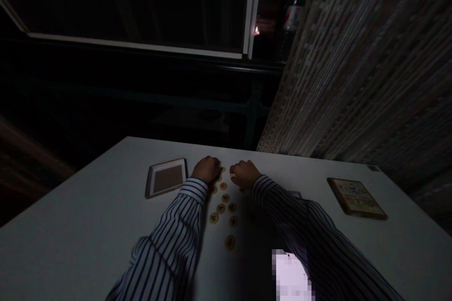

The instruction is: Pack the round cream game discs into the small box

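Dim room, white table point(88, 225), person leaning over it in striped sleeves point(176, 225). Both hands are out at the far middle of the table, close together but not touching.

The left hand point(206, 169) is knuckles up with the fingers curled under, resting on the table. Can't tell if anything is inside the curl. The right hand point(245, 173) has the same pose, loosely fisted and palm down. A pale disc edge shows just at its fingertips, but it's too dark to tell whether it's pinched or only touched.

The round discs point(225, 197) are small tan tokens with dark marks, lying flat. They are scattered in a loose trail that starts in the gap between the two hands and runs back toward the person between the forearms. The farthest ones lie right against the left hand's fingers. The nearest one lies alone, well behind both wrists.

A shallow tray point(165, 178) with a pale rim and brown inside lies just beside the left hand on its outer side. A flat box point(356, 197) with a printed lid lies well off to the right of the right hand, near the table edge.

Behind are a woven blind point(370, 66) on the right, a window frame point(252, 9) and a bottle point(293, 14) on the sill.
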Tool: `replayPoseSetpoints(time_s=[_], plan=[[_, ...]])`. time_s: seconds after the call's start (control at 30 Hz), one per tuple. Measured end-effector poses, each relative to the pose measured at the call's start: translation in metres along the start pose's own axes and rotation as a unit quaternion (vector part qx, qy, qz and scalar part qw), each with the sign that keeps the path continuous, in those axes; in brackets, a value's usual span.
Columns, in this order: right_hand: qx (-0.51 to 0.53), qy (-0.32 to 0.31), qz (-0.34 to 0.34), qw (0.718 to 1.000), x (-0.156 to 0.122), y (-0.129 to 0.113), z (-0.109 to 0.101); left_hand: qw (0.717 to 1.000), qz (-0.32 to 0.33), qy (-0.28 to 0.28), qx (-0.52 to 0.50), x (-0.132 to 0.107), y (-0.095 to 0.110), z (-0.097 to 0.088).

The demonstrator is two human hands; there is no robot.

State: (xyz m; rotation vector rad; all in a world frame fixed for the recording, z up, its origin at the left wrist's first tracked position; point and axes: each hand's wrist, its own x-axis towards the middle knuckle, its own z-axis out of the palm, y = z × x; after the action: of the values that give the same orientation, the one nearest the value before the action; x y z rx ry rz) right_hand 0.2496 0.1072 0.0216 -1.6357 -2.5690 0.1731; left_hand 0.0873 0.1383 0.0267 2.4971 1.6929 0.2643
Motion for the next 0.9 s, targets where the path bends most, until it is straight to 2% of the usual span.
replayPoseSetpoints(time_s=[0.2,0.33,0.43,0.57,0.7,0.9], plan=[[0.118,0.032,0.021,0.992,0.004,0.009,0.002,0.998,0.020,0.036,-0.046,-0.003,0.000,-0.006],[0.256,0.034,0.035,0.965,0.011,0.021,0.003,0.988,0.068,0.057,-0.123,-0.005,0.002,-0.009],[0.368,0.039,0.047,0.928,0.013,0.026,0.002,0.983,0.084,0.061,-0.153,-0.006,0.006,-0.012],[0.526,0.044,0.078,0.846,0.010,0.026,-0.005,0.976,0.106,0.070,-0.176,-0.009,0.014,-0.016],[0.571,0.057,0.104,0.812,0.004,0.021,-0.015,0.971,0.121,0.080,-0.188,-0.012,0.023,-0.019],[0.585,0.051,0.121,0.801,-0.004,0.014,-0.030,0.968,0.126,0.091,-0.200,-0.019,0.035,-0.025]])
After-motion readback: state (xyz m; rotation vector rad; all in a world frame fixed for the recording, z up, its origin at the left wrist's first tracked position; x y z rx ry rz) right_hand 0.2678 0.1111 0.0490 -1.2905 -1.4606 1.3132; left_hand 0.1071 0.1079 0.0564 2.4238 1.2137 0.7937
